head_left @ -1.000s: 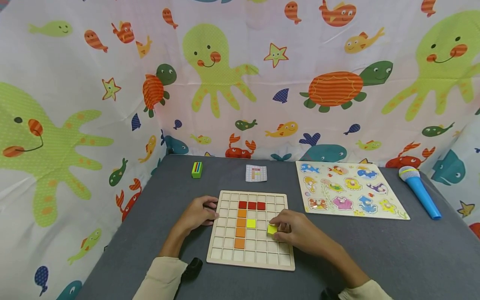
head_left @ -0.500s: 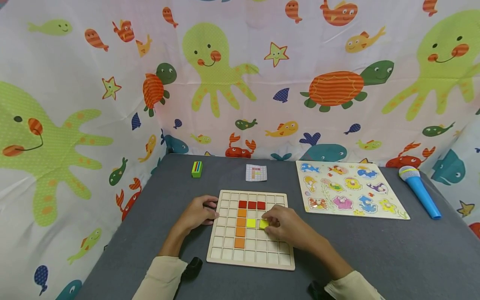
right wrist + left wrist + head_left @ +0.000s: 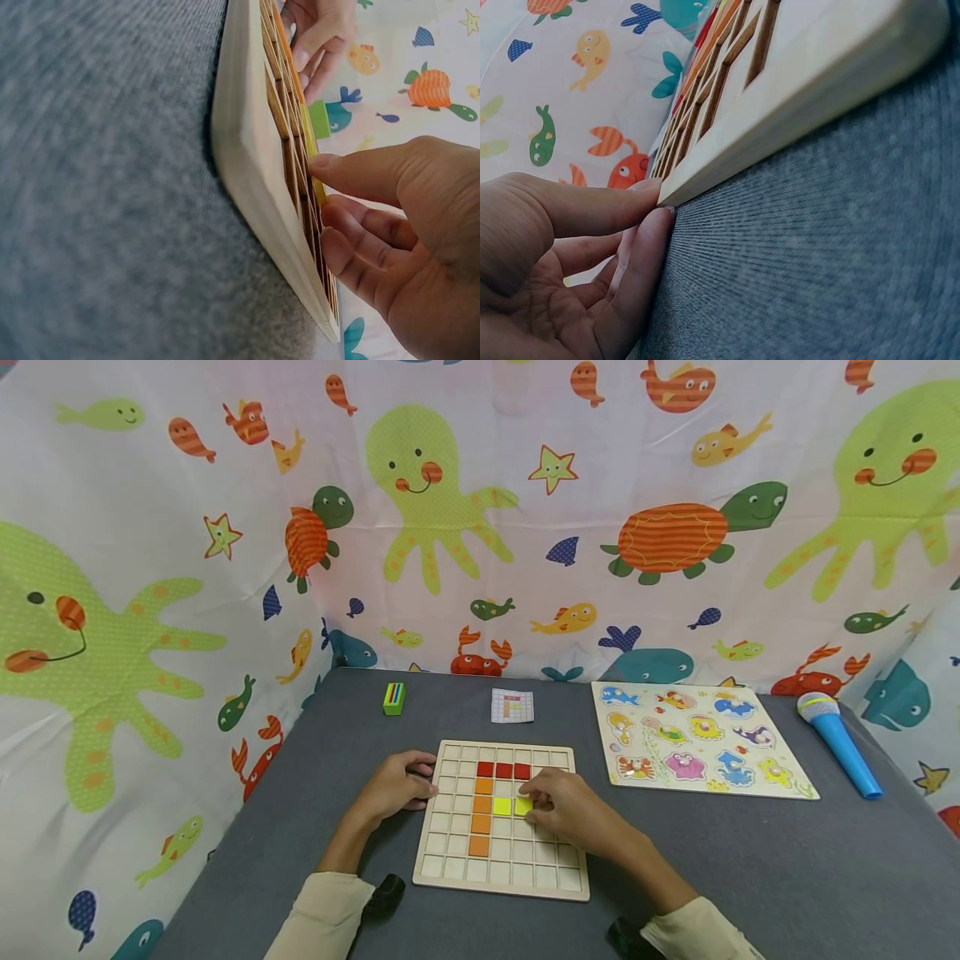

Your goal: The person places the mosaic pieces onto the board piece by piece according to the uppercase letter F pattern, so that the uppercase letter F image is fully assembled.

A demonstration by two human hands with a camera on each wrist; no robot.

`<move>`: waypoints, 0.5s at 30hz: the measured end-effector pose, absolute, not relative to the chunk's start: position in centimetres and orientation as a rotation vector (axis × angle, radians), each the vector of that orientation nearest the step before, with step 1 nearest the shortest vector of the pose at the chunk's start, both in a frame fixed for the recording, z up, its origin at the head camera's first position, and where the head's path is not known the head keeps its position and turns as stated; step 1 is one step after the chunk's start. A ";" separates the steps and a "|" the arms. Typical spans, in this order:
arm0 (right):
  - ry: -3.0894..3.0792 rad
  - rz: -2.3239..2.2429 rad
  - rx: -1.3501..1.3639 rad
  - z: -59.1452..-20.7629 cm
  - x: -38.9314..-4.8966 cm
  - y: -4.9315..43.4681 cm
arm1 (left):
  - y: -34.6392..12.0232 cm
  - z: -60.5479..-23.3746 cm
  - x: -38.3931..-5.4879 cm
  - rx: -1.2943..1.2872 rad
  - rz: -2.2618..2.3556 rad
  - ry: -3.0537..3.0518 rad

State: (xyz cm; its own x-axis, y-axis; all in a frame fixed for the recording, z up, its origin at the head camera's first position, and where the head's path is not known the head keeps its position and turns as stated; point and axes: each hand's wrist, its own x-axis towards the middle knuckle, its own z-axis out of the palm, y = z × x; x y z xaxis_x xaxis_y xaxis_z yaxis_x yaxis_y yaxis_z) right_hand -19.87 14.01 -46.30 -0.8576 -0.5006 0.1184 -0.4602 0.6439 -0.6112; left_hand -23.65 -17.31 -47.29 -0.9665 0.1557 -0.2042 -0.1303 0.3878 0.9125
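Note:
A wooden grid board (image 3: 551, 881) lies on the grey table. Three red tiles (image 3: 504, 771) form a row near its far edge, with a column of several orange tiles (image 3: 481, 825) below. My right hand (image 3: 573, 810) pinches a yellow tile (image 3: 522, 807) between thumb and fingers, in a cell beside another yellow tile (image 3: 502, 807); the right wrist view has the thumb on its edge. At the board's left side, my left hand (image 3: 393, 787) holds the rim. Seen from the left wrist, thumb and index finger of that hand (image 3: 562, 255) pinch the wooden edge.
Behind the board are a small green block with coloured stripes (image 3: 393, 700) and a paper card with a printed grid (image 3: 513, 706). To the right lie a sea-animal puzzle board (image 3: 720, 743) and a blue toy microphone (image 3: 843, 747). A printed curtain (image 3: 480, 527) hangs behind.
My right hand has moved left and slightly away across the board with the yellow tile, which now sits level beside the other yellow one. The left hand stays in place.

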 end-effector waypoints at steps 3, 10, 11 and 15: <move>2.792 -1.012 -0.811 -46.3 -19.8 14.1 | -17.3 -47.3 -23.7 0.022 1.608 2.392; 2.787 -0.996 -0.799 -46.3 -19.9 14.1 | -17.4 -47.5 -23.7 0.019 1.603 2.399; 2.786 -0.994 -0.796 -46.2 -19.9 14.1 | -17.4 -47.5 -23.7 0.020 1.602 2.401; 2.783 -0.992 -0.803 -46.2 -19.8 14.1 | -17.4 -47.4 -23.7 0.023 1.602 2.405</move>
